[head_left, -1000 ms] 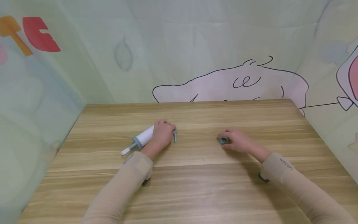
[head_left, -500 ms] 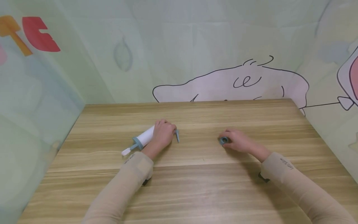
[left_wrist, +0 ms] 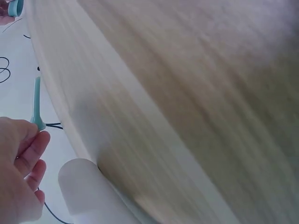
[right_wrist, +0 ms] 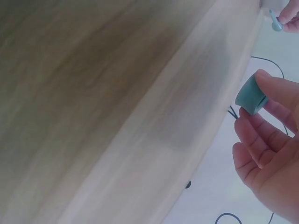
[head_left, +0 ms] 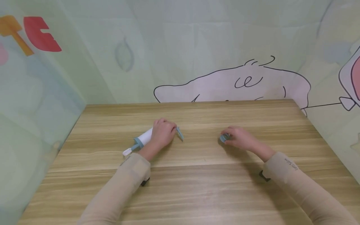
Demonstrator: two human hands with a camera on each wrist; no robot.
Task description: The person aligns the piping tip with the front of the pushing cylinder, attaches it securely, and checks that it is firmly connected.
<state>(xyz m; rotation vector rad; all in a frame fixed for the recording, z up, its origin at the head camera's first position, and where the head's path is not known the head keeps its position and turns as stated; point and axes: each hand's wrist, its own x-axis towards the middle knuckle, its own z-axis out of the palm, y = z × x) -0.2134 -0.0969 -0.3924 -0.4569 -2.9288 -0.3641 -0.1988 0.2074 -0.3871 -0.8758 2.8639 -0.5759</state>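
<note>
My left hand (head_left: 163, 134) pinches a slim teal nozzle (left_wrist: 36, 100) by its wider end, thumb against fingertips. The narrow end points away from the hand. Beside and partly behind that hand lies a white syringe-like tube (head_left: 144, 137) with a teal end collar and a plunger handle; the hand hides its far end. To the right, my right hand (head_left: 241, 137) grips a short teal ring-shaped cap (right_wrist: 251, 95) between thumb and fingers. In the head view the cap (head_left: 224, 137) is tilted and seems just above the wood. A wide gap separates the hands.
The wood-grain table (head_left: 197, 187) reaches back to a pale printed cloth (head_left: 180, 56) with cartoon line drawings. More of that cloth hangs at the left and right sides.
The nozzle in my left hand has swung so its narrow end points further right. My right hand has risen slightly, and the cap has tipped so its side shows.
</note>
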